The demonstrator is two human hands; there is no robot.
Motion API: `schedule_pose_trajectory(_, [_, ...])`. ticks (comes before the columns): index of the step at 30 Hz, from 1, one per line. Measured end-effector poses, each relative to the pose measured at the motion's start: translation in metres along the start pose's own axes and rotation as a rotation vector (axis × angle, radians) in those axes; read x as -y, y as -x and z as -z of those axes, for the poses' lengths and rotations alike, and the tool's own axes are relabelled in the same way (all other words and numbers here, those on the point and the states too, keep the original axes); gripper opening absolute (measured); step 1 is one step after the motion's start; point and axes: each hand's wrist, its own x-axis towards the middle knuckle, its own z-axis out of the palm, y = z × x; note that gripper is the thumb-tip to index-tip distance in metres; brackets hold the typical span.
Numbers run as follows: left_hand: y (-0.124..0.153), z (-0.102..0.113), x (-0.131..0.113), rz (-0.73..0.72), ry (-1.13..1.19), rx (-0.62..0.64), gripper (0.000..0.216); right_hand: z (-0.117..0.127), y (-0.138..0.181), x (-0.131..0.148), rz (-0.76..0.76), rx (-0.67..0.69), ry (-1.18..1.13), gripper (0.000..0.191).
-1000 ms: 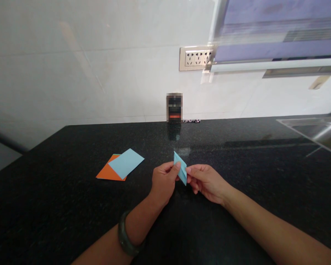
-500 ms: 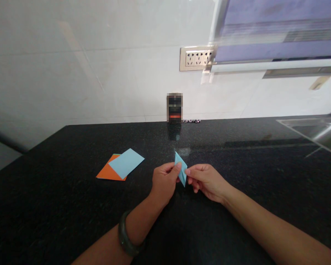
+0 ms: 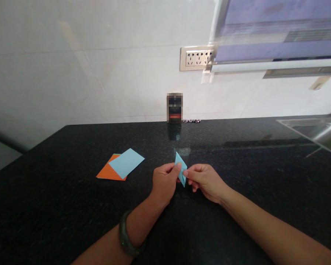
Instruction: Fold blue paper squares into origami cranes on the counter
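Head view: folded paper (image 3: 181, 165) above black kitchen counter (image 3: 71, 209).

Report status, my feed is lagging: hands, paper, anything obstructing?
Left hand, right hand pinch folded blue paper. Blue sheet overlaps orange sheet, left, apart.

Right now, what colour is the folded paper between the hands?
The folded paper is light blue; head view.

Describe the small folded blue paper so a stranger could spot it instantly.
Over the black countertop, near its middle, the left hand and right hand pinch the folded blue paper between them. It is small, diamond-shaped and held upright, unlike the flat blue sheet lying on an orange sheet further left.
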Motion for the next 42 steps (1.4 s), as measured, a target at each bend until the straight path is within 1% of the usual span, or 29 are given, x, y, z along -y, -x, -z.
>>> schedule_pose_trajectory(4, [0.0, 0.0, -0.001, -0.015, -0.028, -0.009, 0.033, -0.002, 0.0, 0.0, -0.005, -0.016, 0.014, 0.028])
schedule_pose_trajectory(9, [0.0, 0.001, -0.003, -0.026, -0.104, -0.016, 0.034, -0.004, 0.0, -0.002, 0.023, -0.005, 0.018, 0.029])
schedule_pose_trajectory(16, [0.0, 0.002, 0.001, -0.054, -0.167, -0.056, 0.035, -0.008, 0.003, -0.003, 0.009, -0.008, 0.017, 0.032])
schedule_pose_trajectory(19, [0.0, 0.002, 0.001, -0.067, -0.159, -0.052, 0.034, -0.008, 0.004, -0.002, -0.003, 0.022, 0.011, 0.034])
schedule_pose_trajectory(24, [0.0, 0.002, 0.001, -0.074, -0.142, -0.053, 0.035, -0.008, 0.004, -0.004, 0.028, 0.069, 0.017, 0.036])
schedule_pose_trajectory(27, [0.0, 0.002, 0.0, -0.082, -0.134, -0.075, 0.036, -0.008, 0.005, -0.007, 0.043, 0.074, -0.001, 0.036])
schedule_pose_trajectory(32, [0.0, 0.001, -0.002, -0.084, -0.128, -0.097, 0.036, -0.008, 0.005, -0.011, 0.036, 0.127, 0.037, 0.038])
schedule_pose_trajectory(42, [0.001, 0.002, -0.001, -0.111, -0.189, -0.106, 0.037, -0.01, 0.005, -0.008, 0.009, 0.063, 0.092, 0.032])
